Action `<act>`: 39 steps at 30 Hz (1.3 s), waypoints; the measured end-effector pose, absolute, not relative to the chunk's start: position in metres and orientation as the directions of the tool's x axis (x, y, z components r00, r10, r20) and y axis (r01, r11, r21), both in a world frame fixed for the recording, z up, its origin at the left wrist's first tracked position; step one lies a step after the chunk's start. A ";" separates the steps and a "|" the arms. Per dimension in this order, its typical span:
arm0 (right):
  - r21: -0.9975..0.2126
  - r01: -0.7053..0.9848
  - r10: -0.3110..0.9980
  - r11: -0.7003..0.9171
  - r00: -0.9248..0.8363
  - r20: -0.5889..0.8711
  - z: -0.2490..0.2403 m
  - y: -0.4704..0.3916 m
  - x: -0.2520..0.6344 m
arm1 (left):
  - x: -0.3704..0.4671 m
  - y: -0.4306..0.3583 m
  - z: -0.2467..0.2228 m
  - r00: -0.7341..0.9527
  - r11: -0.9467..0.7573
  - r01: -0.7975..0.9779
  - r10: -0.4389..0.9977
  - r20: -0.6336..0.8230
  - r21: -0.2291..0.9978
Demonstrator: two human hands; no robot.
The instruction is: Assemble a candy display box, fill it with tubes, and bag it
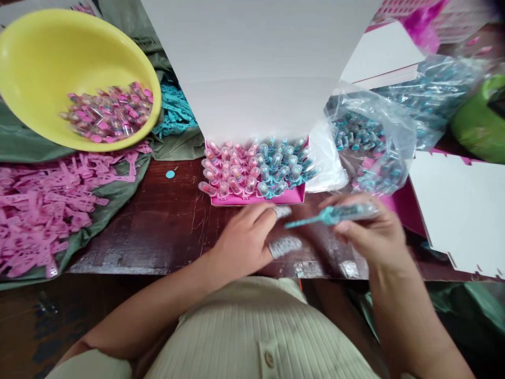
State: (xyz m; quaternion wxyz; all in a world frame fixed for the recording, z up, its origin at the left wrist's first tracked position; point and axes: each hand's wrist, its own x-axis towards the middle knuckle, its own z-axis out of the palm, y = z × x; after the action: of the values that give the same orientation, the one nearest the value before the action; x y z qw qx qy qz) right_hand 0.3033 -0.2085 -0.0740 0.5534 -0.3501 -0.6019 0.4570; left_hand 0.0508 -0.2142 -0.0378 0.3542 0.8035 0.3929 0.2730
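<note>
My right hand point(374, 231) pinches a teal plastic piece with a clear capsule point(351, 211); its thin teal stem points left toward my other hand. My left hand point(248, 234) is just above the table, thumb and forefinger apart, both wrapped in silvery tape, with nothing between them. Ahead of both hands stands a display box point(258, 200) with a pink front edge and a tall white lid raised. Inside it, pink capsule pieces point(235, 171) stand upright on the left and teal capsule pieces point(276, 160) on the right.
A yellow bowl point(79, 31) at the left contains small pink-capped capsules. Loose pink plastic parts point(47, 205) lie before it, teal parts point(177, 108) beside it. Plastic bags of teal capsules point(366, 131) and white card sheets point(465, 205) are on the right of the table point(158, 237).
</note>
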 end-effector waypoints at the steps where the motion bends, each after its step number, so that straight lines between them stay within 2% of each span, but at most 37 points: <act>1: -0.928 0.021 0.928 0.371 -0.039 0.370 -0.076 -0.202 0.309 | 0.046 -0.208 -0.035 0.519 -0.614 0.552 0.783 0.343 0.564; 2: -0.911 0.122 0.917 0.393 0.025 0.399 -0.079 -0.195 0.313 | 0.041 -0.201 -0.034 0.539 -0.702 0.626 0.705 0.462 0.340; 3: -0.891 0.206 0.906 0.405 0.041 0.421 -0.083 -0.187 0.316 | 0.038 -0.193 -0.034 0.583 -0.736 0.659 0.629 0.514 0.153; 4: -0.873 0.267 0.903 0.409 0.023 0.430 -0.087 -0.178 0.317 | 0.036 -0.184 -0.036 0.631 -0.746 0.666 0.576 0.520 0.019; 5: -0.861 0.310 0.908 0.403 -0.018 0.419 -0.091 -0.170 0.317 | 0.035 -0.177 -0.039 0.665 -0.744 0.665 0.551 0.504 -0.065; 7: -0.849 0.369 0.924 0.379 -0.097 0.370 -0.096 -0.159 0.314 | 0.034 -0.165 -0.046 0.695 -0.735 0.668 0.561 0.450 -0.116; 10: -0.806 0.448 0.921 0.387 -0.158 0.355 -0.094 -0.153 0.309 | 0.034 -0.159 -0.050 0.682 -0.725 0.686 0.614 0.397 -0.058; 14: -0.724 0.540 0.902 0.428 -0.205 0.381 -0.084 -0.156 0.307 | 0.034 -0.161 -0.047 0.660 -0.718 0.696 0.638 0.396 -0.004; 21: -0.702 0.605 0.926 0.375 -0.222 0.304 -0.081 -0.153 0.299 | 0.037 -0.162 -0.044 0.652 -0.709 0.705 0.656 0.379 0.016; 23: -0.669 0.631 0.917 0.394 -0.223 0.330 -0.082 -0.154 0.296 | 0.034 -0.164 -0.040 0.645 -0.710 0.704 0.639 0.419 0.000; 26: -0.592 0.659 0.873 0.464 -0.228 0.431 -0.084 -0.156 0.296 | 0.020 -0.163 -0.030 0.569 -0.693 0.721 0.587 0.576 -0.006; 28: -0.572 0.653 0.847 0.496 -0.219 0.484 -0.086 -0.157 0.297 | 0.005 -0.156 -0.022 0.429 -0.631 0.774 0.587 0.686 0.056; 30: -0.589 0.640 0.844 0.493 -0.187 0.503 -0.088 -0.156 0.298 | -0.012 -0.147 -0.016 0.257 -0.578 0.795 0.596 0.760 0.184; 34: -0.612 0.649 0.853 0.451 -0.114 0.509 -0.092 -0.152 0.299 | -0.039 -0.129 -0.008 -0.017 -0.568 0.677 0.624 0.781 0.468; 36: -0.633 0.645 0.864 0.429 -0.089 0.495 -0.093 -0.152 0.298 | -0.047 -0.124 -0.007 -0.064 -0.557 0.638 0.650 0.757 0.532; 39: -0.669 0.622 0.870 0.407 -0.041 0.492 -0.093 -0.154 0.295 | -0.058 -0.119 -0.011 -0.104 -0.543 0.630 0.650 0.753 0.555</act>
State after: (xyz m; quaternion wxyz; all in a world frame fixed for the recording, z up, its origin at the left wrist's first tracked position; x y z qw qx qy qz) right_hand 0.2947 -0.1540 -0.0926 0.4495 -0.5266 -0.7083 0.1378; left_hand -0.0583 -0.1186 -0.0110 0.0086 0.6694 0.4780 0.5686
